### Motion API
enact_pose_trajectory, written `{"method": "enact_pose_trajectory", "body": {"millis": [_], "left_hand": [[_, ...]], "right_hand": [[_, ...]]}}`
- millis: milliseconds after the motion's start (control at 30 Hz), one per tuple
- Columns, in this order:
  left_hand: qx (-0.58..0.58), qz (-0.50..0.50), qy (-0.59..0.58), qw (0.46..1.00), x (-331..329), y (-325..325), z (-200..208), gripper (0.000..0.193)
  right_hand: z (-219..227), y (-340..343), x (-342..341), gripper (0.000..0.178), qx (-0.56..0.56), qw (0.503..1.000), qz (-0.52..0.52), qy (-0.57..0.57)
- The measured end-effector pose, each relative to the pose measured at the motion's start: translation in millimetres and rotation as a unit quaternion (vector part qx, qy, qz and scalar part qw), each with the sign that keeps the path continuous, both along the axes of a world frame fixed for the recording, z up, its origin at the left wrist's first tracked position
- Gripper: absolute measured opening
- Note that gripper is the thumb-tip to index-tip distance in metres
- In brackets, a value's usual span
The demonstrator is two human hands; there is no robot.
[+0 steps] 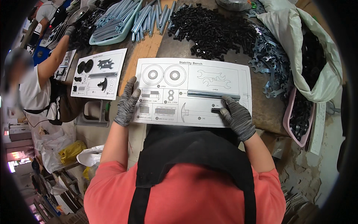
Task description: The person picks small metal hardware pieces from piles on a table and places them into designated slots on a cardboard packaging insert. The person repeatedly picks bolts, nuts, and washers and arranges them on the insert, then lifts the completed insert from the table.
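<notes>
A white printed card (223, 69) with outline drawings of parts lies tilted at the table's near edge, in front of my body. My left hand (128, 104), in a grey knit glove, grips its left edge. Across the right half of the card lies a shiny metal tube (210, 94). My right hand (238, 116), gloved the same way, is over the card's lower right, with the index fingertip at the tube's underside. Its thumb is closed against a small black bolt (215, 110) on a drawn outline; the bolt's right end is partly hidden.
Black bolts (212, 28) are heaped beyond the card, with flat wrenches (270, 59) to their right. A pale green tub (112, 40) holds metal tubes. A pink bin (292, 128) and white sack (281, 35) stand right. Another card (99, 72) and a co-worker (31, 80) are left.
</notes>
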State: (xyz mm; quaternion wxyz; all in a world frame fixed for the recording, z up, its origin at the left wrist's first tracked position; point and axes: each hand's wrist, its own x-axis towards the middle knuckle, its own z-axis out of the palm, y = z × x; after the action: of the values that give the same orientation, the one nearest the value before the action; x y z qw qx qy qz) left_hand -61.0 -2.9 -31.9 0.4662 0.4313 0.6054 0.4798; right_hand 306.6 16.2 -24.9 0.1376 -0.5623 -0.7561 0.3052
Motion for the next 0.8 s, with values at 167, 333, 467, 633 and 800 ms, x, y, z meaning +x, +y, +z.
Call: {"method": "enact_pose_trajectory", "body": {"millis": [167, 333, 467, 633, 800], "left_hand": [[0.001, -0.012, 0.024, 1.0, 3, -3, 5, 0.068], [0.011, -0.011, -0.015, 1.0, 6, -5, -9, 0.07], [-0.002, -0.043, -0.019, 0.999, 27, 3, 2, 0.076], [0.036, -0.067, 0.071, 0.995, 28, 5, -21, 0.074], [-0.002, -0.051, 0.028, 0.998, 44, 0, -6, 0.068]], "right_hand": [[21, 0, 3, 0.041, -0.025, 0.995, -0.035, -0.086], [24, 46, 69, 0.038, 0.185, 0.968, -0.153, -0.069], [12, 109, 133, 0.035, 0.164, 0.932, -0.175, -0.273], [13, 158, 125, 0.033, 0.103, 0.866, -0.112, -0.477], [4, 188, 114, 0.036, 0.068, 0.837, 0.021, -0.542]]}}
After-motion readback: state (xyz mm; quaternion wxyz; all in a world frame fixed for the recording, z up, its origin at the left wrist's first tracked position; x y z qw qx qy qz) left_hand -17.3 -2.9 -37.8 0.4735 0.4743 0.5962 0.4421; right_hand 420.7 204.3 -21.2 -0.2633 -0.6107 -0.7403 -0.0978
